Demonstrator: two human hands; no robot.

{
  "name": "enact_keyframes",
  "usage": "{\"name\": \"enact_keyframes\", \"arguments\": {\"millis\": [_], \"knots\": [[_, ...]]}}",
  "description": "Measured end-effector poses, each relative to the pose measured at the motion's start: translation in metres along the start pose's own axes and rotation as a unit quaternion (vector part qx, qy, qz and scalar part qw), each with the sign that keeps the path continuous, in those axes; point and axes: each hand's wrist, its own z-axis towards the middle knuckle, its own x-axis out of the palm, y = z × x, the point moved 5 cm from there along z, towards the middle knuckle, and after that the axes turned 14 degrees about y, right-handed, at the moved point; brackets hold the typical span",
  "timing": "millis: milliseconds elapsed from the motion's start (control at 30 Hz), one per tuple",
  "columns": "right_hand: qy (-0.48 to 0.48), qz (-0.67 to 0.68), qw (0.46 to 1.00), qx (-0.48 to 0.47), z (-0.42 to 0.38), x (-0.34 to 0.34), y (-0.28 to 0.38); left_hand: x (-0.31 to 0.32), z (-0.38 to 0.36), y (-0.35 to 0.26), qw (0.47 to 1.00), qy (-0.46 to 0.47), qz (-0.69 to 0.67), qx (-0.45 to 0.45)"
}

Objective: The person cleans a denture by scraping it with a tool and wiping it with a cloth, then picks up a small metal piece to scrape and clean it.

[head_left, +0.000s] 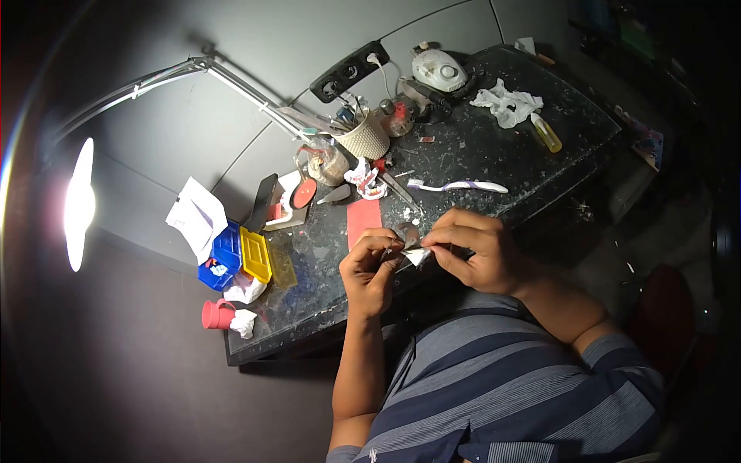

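Observation:
My left hand (369, 270) is closed in a pinch on a small thin grey-and-white piece (417, 255), which looks like a wrapper or packet. From the other side, my right hand (477, 251) pinches the edge of the same piece between thumb and fingertips. Both hands are over the front edge of the bench, and the fingers partly hide what they hold. Just behind my left hand lies a flat pink sheet (364, 221). Beyond it sit a dental model with pink gums (367, 182) and a slim metal tool (403, 190). A white-and-purple toothbrush (457, 186) lies behind my right hand.
On the dark bench (567, 116) stand a cup of tools (364, 140), a white device (440, 71) and a yellow-handled tool (546, 134). A blue box (225, 251) and a red mug (216, 315) are at the left end. A lit lamp (79, 204) hangs at far left.

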Motion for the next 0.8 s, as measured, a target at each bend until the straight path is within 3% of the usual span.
{"name": "enact_keyframes", "arguments": {"millis": [133,200,267,333,467,633,800], "knots": [[0.002,-0.044,0.999,-0.027,-0.002,0.006,-0.001,0.000,0.000,0.000,0.998,-0.022,0.055,-0.026],[0.023,-0.116,0.992,-0.045,-0.002,0.008,0.003,0.001,0.000,-0.003,0.970,0.020,0.240,-0.047],[0.046,-0.130,0.989,-0.054,-0.001,0.008,0.003,0.000,0.003,-0.006,0.970,0.017,0.237,-0.053],[0.104,-0.108,0.988,-0.033,-0.003,0.016,-0.004,0.002,0.003,-0.009,0.942,0.063,0.328,-0.040],[0.177,-0.014,0.984,0.012,-0.009,0.021,-0.015,0.007,-0.002,-0.012,0.929,0.115,0.329,-0.127],[0.153,0.043,0.987,0.019,-0.003,0.016,-0.009,0.008,-0.004,-0.007,0.943,0.146,0.283,-0.096],[0.069,0.064,0.987,0.131,-0.008,0.010,-0.022,0.006,-0.008,0.002,0.970,0.093,0.207,-0.083]]}}
